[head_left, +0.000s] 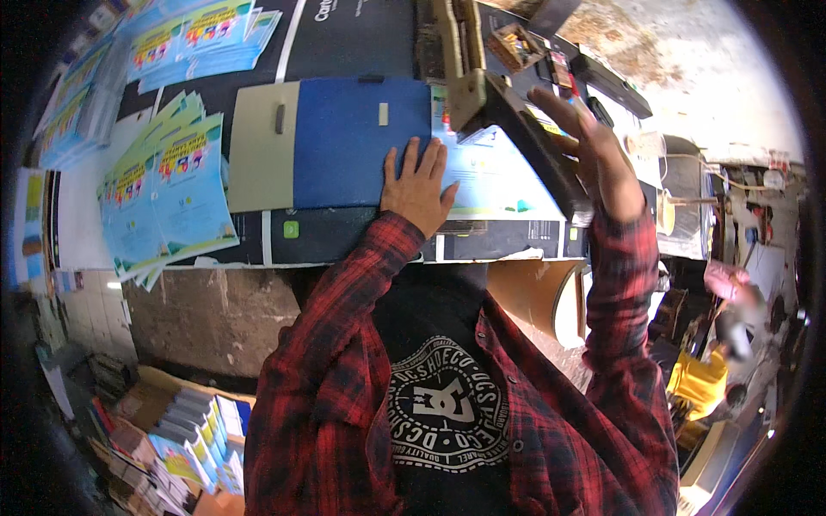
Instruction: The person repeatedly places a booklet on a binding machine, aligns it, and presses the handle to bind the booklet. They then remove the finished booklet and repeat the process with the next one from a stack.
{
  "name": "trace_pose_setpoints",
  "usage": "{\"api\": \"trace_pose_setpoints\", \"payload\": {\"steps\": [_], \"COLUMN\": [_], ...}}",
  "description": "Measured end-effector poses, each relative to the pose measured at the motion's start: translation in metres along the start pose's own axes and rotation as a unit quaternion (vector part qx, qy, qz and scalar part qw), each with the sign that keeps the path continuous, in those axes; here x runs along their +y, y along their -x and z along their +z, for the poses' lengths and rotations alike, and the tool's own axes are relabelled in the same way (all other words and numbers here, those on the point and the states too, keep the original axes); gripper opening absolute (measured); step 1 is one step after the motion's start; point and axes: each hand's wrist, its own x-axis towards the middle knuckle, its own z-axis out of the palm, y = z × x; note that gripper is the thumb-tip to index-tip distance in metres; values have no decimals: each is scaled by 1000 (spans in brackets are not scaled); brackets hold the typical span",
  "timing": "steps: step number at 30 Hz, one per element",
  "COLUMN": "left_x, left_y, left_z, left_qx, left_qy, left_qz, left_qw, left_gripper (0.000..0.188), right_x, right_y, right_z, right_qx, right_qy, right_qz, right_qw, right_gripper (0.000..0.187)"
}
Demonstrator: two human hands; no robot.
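Note:
My left hand (417, 187) lies flat with its fingers spread, across the right edge of a blue board (340, 146) and onto a light blue printed sheet (499, 176). A grey-beige panel (261, 146) adjoins the board's left side. Over the sheet slants the long dark bar (538, 155) of a tool with a worn beige metal arm (467, 95); it resembles a long-arm stapler. My right hand (598, 155) is raised beside this bar, fingers stretched and apart. Whether its fingertips touch the bar is unclear. The sheet's upper part is hidden under the tool.
Fanned printed booklets (168, 189) lie on the table's left, with more stacks (202, 39) behind. A small box of bits (514, 45) sits at the far right. A cardboard roll (542, 297) stands below the front edge. A person in yellow (697, 384) is at the right.

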Motion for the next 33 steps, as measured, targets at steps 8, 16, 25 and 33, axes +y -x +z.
{"api": "trace_pose_setpoints", "payload": {"steps": [8,16,25,33], "left_x": [21,0,-28,-30], "left_y": [-6,7,18,18], "left_z": [12,-8,-19,-11], "left_qx": [17,25,32,25], "left_qy": [-3,15,16,8], "left_qz": [0,-46,-71,-77], "left_qw": [1000,999,997,997], "left_gripper": [55,54,55,55], "right_x": [306,351,169,94], "right_y": [-52,-73,-36,-55], "right_z": [-190,-178,-26,-85], "right_qx": [298,258,161,215], "right_qy": [378,443,373,217], "right_qz": [24,-54,-92,10], "right_qw": [876,857,909,952], "right_gripper": [96,74,64,72]}}
